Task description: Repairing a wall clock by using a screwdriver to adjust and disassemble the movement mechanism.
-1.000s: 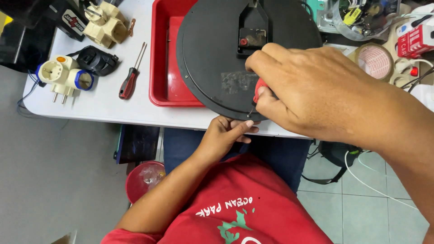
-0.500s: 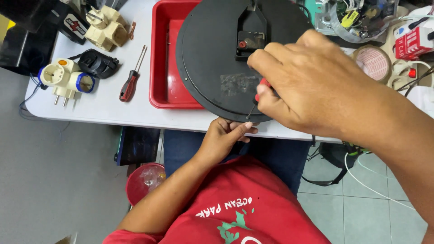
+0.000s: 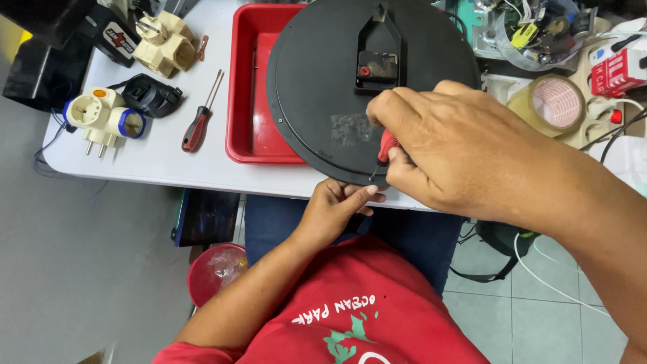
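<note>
A round black wall clock (image 3: 317,81) lies face down, partly over a red tray (image 3: 246,101), with its black movement box (image 3: 377,67) showing. My right hand (image 3: 458,148) is shut on a small red-handled screwdriver (image 3: 387,145), whose tip touches the clock's near rim. My left hand (image 3: 333,209) grips the near edge of the clock from below, fingers curled on the rim just under the screwdriver tip.
On the white table (image 3: 155,158) to the left lie a second red-handled screwdriver (image 3: 197,125), a white and blue plug adapter (image 3: 101,118), a black adapter (image 3: 149,96) and beige adapters (image 3: 165,44). A tape roll (image 3: 556,101) and cluttered parts sit at the right. A red bin (image 3: 216,269) stands under the table.
My right hand has shifted slightly along the clock's near rim with the screwdriver. My left hand keeps its hold on the edge.
</note>
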